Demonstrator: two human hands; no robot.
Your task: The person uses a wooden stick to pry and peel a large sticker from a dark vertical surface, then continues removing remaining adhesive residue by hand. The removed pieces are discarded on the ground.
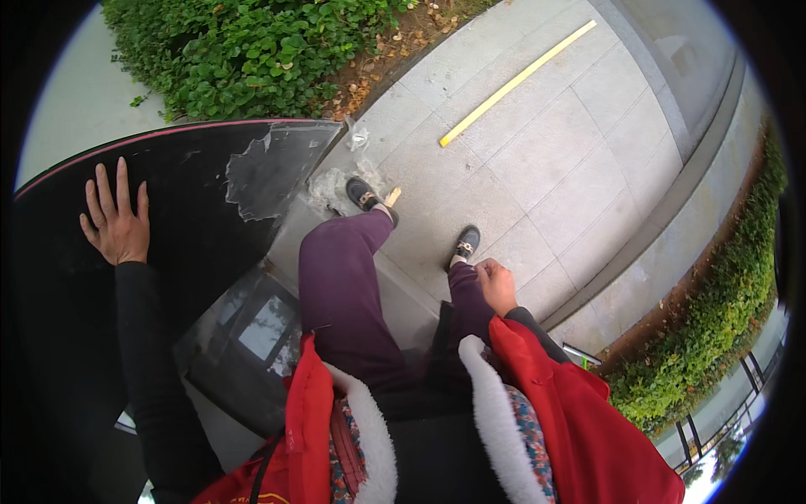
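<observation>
My left hand (119, 220) lies flat with spread fingers on a large black board (189, 181) that has a thin pinkish-red edge. Torn clear plastic film (273, 172) clings to the board's right part. Beside my right leg, my right hand (497, 286) hangs with its fingers curled together; what it holds, if anything, is hidden. Crumpled clear plastic (329, 191) lies on the pavement by my left shoe (362, 193).
A long yellow strip (516, 84) lies on the grey paving (554, 160) ahead. Green shrubs (235, 59) grow beyond the board. At the right, a low curved stone wall (646, 260) borders a hedge (705, 344). A dark glossy panel (243, 361) is below the board.
</observation>
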